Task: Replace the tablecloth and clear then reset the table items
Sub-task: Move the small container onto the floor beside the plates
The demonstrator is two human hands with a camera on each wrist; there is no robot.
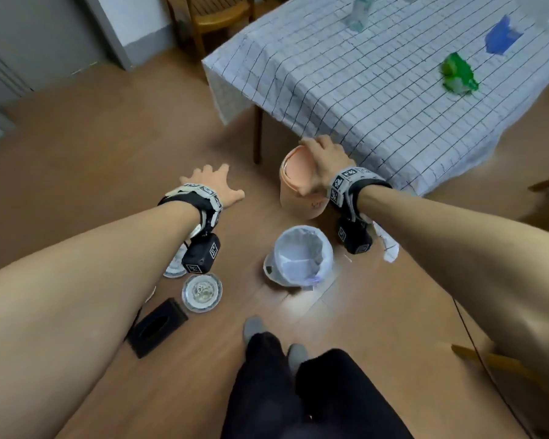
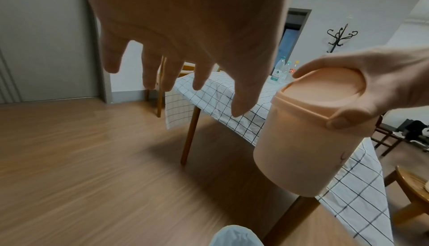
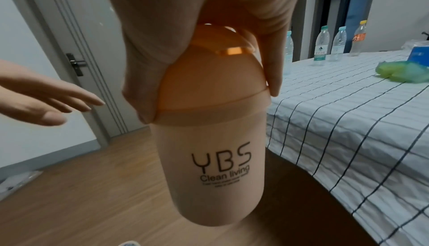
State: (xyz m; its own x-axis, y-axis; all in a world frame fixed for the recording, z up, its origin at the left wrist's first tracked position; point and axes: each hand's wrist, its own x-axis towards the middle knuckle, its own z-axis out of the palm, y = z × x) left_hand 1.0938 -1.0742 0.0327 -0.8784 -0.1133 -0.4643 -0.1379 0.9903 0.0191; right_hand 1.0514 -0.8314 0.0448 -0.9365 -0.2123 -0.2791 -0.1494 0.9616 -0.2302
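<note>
**Two hands out, one carrying the pink bin**

Two things dominate the head view: wood floor (image 1: 92, 147) and, at 1 o'clock, the table under its checked tablecloth (image 1: 377, 90). Cloth hangs over the near corner; one table leg (image 1: 258, 134) shows beneath.

Pink bin (image 1: 298, 191), domed swing lid, printed "YBS Clean living": held off the floor, just beside the cloth's near edge, about centre frame. Right hand (image 1: 325, 160) grips it from above, fingers and thumb curled around the lid rim.

White bin (image 1: 303, 256) with a liner stands on the floor at 6 o'clock from the pink one, slightly apart.

Left hand (image 1: 211, 183) hovers at 9 o'clock from the pink bin, fingers spread, holding nothing, not touching it.

Black tissue box (image 1: 157, 326) lies on the floor at 7 o'clock; small patterned dish (image 1: 202, 292) just beside it.

On the tablecloth: water bottles (image 3: 321, 45) in a row at the far edge, blue wrapper (image 1: 501, 36), green wrapper (image 1: 458, 74) nearer.
</note>
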